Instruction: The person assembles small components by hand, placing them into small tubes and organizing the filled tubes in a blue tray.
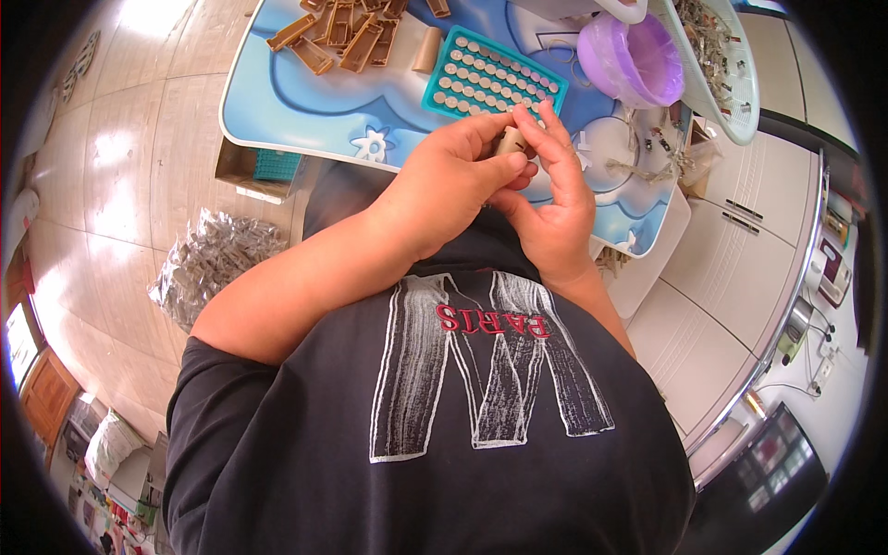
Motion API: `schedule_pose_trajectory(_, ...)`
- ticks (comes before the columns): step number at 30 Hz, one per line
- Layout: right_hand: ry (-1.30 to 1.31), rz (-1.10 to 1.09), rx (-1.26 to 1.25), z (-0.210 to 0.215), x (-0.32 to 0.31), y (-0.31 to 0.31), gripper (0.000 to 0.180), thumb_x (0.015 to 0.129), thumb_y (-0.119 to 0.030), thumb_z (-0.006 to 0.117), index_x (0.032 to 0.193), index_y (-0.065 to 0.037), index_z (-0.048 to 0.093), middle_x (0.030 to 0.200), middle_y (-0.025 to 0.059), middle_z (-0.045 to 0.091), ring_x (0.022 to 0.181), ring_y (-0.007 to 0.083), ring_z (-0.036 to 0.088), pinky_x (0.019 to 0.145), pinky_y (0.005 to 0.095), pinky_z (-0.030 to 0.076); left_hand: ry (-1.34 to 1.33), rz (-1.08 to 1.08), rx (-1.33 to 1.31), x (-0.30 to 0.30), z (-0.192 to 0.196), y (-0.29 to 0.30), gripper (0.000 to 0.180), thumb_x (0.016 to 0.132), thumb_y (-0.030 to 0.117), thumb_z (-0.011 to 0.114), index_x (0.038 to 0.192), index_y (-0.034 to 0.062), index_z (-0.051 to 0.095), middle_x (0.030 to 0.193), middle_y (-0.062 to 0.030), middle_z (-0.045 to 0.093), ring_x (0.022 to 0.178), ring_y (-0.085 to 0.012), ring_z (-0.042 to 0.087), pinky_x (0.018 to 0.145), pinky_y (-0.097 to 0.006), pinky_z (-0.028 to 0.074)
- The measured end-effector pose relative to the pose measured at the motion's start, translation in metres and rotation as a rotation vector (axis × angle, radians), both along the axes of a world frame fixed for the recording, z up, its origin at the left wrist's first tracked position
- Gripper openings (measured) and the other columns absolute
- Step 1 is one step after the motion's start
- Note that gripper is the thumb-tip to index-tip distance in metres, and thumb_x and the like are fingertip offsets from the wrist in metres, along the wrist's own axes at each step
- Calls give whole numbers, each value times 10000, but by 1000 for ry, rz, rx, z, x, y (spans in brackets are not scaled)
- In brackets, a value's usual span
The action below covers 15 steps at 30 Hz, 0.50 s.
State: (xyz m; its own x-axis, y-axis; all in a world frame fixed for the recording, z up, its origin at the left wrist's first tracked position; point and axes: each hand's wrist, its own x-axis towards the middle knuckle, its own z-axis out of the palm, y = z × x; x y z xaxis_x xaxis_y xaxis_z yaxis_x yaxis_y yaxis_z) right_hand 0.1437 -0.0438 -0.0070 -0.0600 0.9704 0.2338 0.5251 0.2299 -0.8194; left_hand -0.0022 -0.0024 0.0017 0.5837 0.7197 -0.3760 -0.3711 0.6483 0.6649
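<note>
My left hand [453, 180] and my right hand [555, 194] meet over the near edge of a small blue table [305, 111]. Both pinch one small beige plastic piece [511, 141] between fingertips. Just beyond the hands lies a teal tray [442, 81] filled with rows of round beige pieces. At the table's far side sits a pile of brown plastic frames [347, 32], with a beige cylinder [427, 51] beside it.
A purple bowl [634, 60] and a white basket [731, 83] of small metal parts stand at the right. Loose metal springs [661, 157] lie on the table's right side. A clear bag of parts [217, 264] rests on the floor, left. White cabinets [731, 268] run along the right.
</note>
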Motion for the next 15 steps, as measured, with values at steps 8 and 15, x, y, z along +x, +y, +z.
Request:
schedule_pose_trajectory(8,169,9,-155,7,13,6,389,827,-190,664,1144,0,544,1167,138,574,1131,237,505,963,340,380,428,-111,572,-5,8,-2,437,874,-15,548,1274,-23,372,1016,-83,605,930,-119,584,818,-239,484)
schedule_pose_trajectory(15,756,-45,-326,10,14,-10,303,876,-168,616,1091,30,534,1010,97,601,957,142,551,870,274,417,344,-91,500,-8,5,-7,317,836,-3,613,1122,-27,477,954,-66,621,870,-72,574,764,-221,481)
